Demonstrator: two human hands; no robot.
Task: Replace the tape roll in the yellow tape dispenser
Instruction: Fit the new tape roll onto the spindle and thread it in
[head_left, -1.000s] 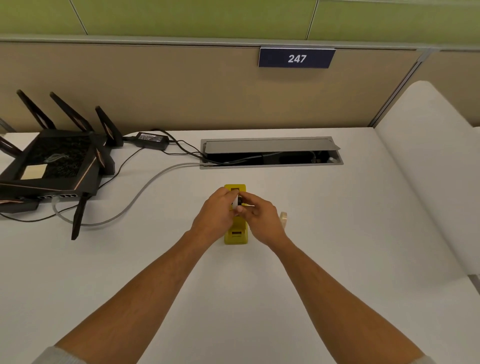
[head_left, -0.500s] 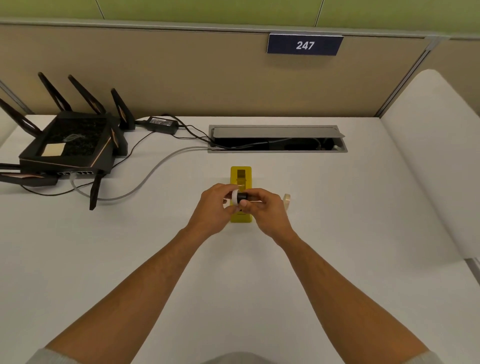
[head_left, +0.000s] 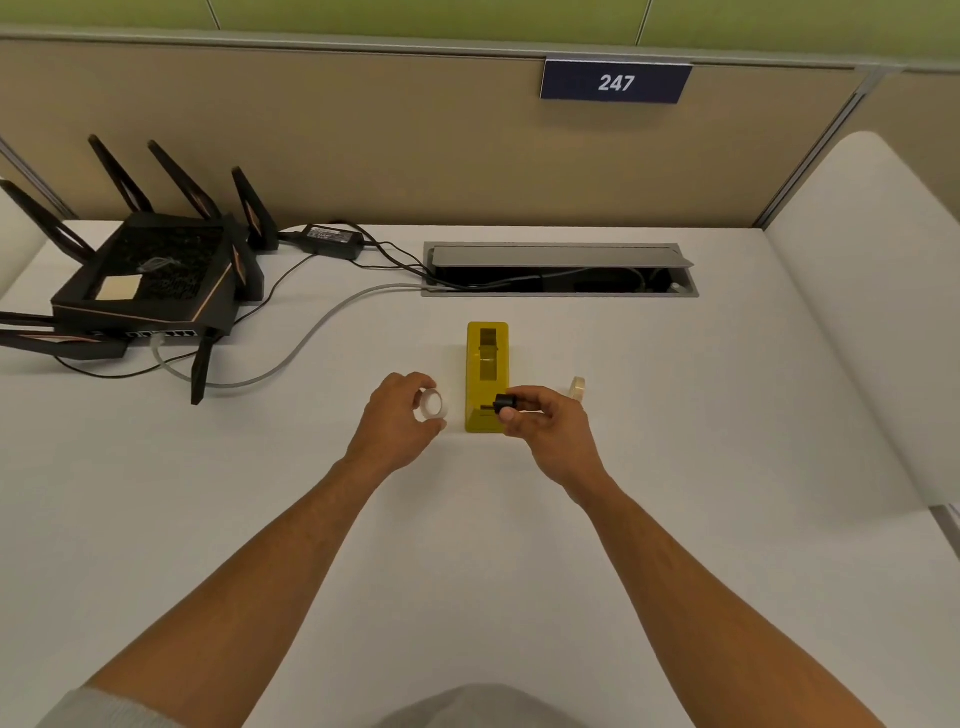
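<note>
The yellow tape dispenser (head_left: 487, 364) stands on the white desk with its roll slot bare. To its left, my left hand (head_left: 397, 421) holds a white, nearly used-up tape ring (head_left: 432, 405) between thumb and fingers. My right hand (head_left: 545, 423) pinches the small black spool hub (head_left: 504, 404) over the dispenser's near right corner. A clear tape roll (head_left: 577, 387) stands on edge on the desk just right of my right hand.
A black router (head_left: 150, 288) with antennas sits at the back left, with a power brick (head_left: 332, 239) and cables (head_left: 291, 358) trailing to the open cable tray (head_left: 561, 270). A white partition (head_left: 862, 312) borders the right side.
My hands were together over the dispenser with ring and hub joined. Now they have drawn apart: the ring went left with my left hand, the black hub stayed in my right.
</note>
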